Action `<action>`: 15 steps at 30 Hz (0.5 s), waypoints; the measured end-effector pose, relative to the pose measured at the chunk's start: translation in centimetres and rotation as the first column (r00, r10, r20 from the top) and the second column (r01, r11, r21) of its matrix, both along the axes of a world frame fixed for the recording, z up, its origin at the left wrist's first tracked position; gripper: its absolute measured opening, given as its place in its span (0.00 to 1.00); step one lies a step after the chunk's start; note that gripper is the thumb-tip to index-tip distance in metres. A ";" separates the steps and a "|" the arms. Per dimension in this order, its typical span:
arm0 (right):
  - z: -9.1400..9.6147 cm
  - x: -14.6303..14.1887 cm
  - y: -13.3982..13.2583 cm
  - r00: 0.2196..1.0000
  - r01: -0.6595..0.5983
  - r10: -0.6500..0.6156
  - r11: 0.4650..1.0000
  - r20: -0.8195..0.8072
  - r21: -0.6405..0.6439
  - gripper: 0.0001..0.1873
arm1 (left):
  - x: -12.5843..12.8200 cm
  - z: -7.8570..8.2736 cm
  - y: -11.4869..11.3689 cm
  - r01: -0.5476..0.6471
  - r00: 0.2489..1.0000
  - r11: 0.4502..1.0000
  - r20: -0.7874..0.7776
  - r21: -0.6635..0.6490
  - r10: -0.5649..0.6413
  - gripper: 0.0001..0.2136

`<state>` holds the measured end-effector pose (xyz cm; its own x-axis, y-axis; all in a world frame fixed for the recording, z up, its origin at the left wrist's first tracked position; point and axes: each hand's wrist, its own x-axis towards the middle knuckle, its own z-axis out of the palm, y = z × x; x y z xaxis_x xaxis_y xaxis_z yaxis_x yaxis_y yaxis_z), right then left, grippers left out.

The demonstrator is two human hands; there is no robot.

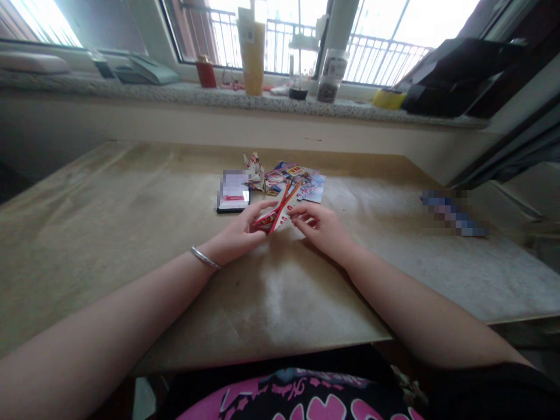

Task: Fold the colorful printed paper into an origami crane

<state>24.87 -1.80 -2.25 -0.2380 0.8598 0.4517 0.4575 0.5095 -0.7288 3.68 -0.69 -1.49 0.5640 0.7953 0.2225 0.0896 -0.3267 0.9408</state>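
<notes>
A folded piece of printed paper (285, 209), white with red and orange edges that cross in an X, is held just above the table. My left hand (240, 232), with a silver bangle on its wrist, grips the paper's left side between thumb and fingers. On the other side, my right hand (322, 226) has its fingers bent in, the tips pinching the right edge. Right behind the paper lie colourful printed sheets (310, 182), partly overlapping. A folded paper piece with pointed tips (255, 168) stands beside them.
A phone (234, 191) with a lit screen lies left of the sheets. On the table's right is a blurred bluish item (455, 214). Bottles, a yellow tube (254, 58), a jar (331, 76) and a black bag-like object (455, 76) line the stone windowsill (175, 96).
</notes>
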 end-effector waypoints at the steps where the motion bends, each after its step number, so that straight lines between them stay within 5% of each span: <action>1: 0.0 0.0 0.0 1.000 -0.005 0.005 1.000 0.005 0.005 0.09 | 0.0 -0.1 0.0 0.029 1.000 1.000 -0.008 0.007 -0.029 0.31; 8: 0.0 0.1 0.0 0.998 -0.046 0.043 0.996 0.039 0.082 0.10 | -0.3 -0.9 0.6 -0.043 0.989 0.952 -0.122 0.304 0.083 0.31; 15: -0.6 -0.1 0.5 0.975 -0.004 -0.021 0.994 -0.223 -0.107 0.07 | -0.1 0.1 -0.1 -0.167 0.981 0.982 -0.088 0.092 0.175 0.16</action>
